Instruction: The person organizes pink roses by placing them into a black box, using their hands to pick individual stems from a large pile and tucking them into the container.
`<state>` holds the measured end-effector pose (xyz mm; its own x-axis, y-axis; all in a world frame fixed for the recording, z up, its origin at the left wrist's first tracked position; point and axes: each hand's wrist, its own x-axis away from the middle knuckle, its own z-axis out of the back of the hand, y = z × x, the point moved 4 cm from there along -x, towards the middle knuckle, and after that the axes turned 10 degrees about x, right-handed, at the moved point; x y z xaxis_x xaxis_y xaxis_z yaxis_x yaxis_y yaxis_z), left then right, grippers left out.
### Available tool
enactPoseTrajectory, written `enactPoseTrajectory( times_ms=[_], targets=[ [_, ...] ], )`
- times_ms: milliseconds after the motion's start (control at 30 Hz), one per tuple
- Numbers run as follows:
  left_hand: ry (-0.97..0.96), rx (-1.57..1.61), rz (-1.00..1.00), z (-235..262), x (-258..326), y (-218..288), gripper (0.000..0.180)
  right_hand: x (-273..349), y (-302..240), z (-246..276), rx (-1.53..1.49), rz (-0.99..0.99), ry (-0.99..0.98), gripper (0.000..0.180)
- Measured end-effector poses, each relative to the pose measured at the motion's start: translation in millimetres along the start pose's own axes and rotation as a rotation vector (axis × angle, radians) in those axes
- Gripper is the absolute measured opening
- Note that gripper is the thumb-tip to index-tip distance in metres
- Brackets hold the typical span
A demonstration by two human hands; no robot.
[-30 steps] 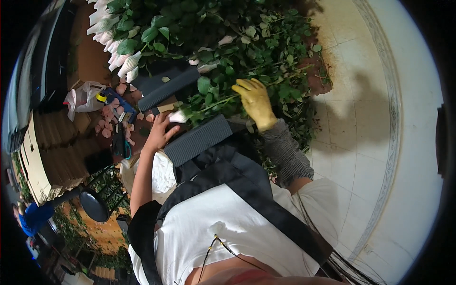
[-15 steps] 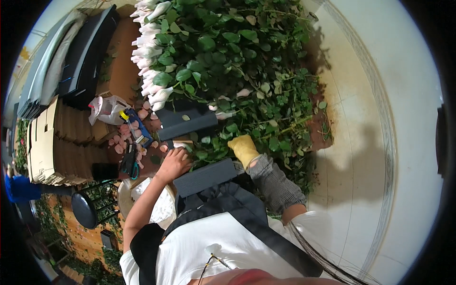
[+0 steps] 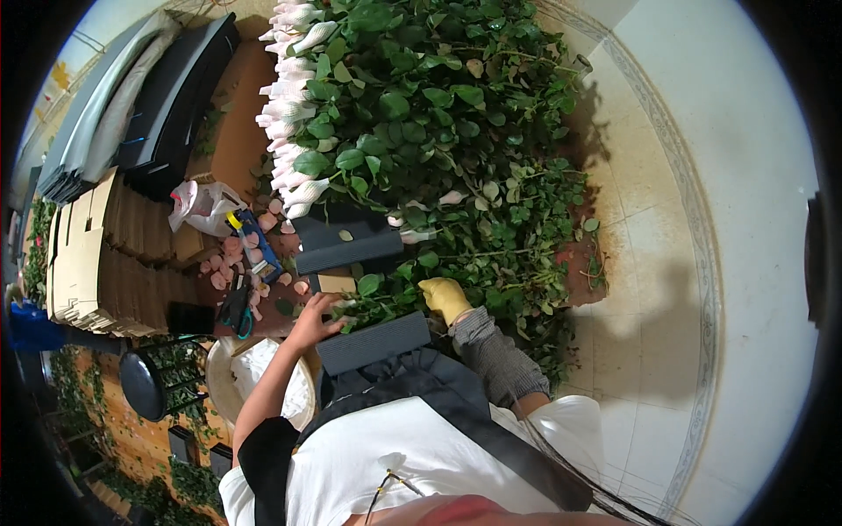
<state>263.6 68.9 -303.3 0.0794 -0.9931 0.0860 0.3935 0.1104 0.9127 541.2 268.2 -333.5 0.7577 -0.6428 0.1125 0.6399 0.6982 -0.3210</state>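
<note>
My left hand [image 3: 316, 323] is bare and curls around the head end of a leafy rose [image 3: 367, 309], thumb and fingers on either side of it. Its bud is mostly hidden by the fingers. My right hand [image 3: 445, 300], in a yellow glove and a grey knitted sleeve, is closed around rose stems farther right; the exact number cannot be seen. Between me and the stems stands a dark ribbed board [image 3: 374, 344]. Another dark ribbed board [image 3: 349, 254] lies beyond, with a tan cardboard piece [image 3: 335, 280] next to it.
A large pile of roses [image 3: 412, 114] with pale netted buds [image 3: 288, 114] fills the far side. To the left are loose pink petals [image 3: 230, 254], scissors [image 3: 237, 307], a plastic bag [image 3: 206, 209] and stacked cardboard [image 3: 105, 263]. A round bin [image 3: 221, 386] and black stool [image 3: 143, 386] stand below.
My left hand has drawn back toward me and the near board, uncovering the tan cardboard piece. My gloved right hand stays closed on the stems. The whole view has shifted slightly.
</note>
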Motion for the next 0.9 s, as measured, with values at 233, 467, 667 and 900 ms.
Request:
enactPoseTrajectory(
  times_ms=[233, 467, 667, 900],
  targets=[
    [-0.079, -0.042, 0.007, 8, -17, -5, 0.034, -14, -6, 92, -0.308, -0.031, -0.641, 0.058],
    [0.030, -0.160, -0.075, -8, -21, -2, 0.044, -111, -57, 284, -0.413, 0.300, 0.246, 0.049],
    [-0.313, 0.206, 0.120, 16, -6, -10, 0.059, -246, -39, 387, 0.513, 0.226, 1.141, 0.027],
    [-0.060, -0.073, -0.020, 1, -26, -3, 0.044, -314, -12, 401, 0.850, 0.019, 0.943, 0.010]
  ],
)
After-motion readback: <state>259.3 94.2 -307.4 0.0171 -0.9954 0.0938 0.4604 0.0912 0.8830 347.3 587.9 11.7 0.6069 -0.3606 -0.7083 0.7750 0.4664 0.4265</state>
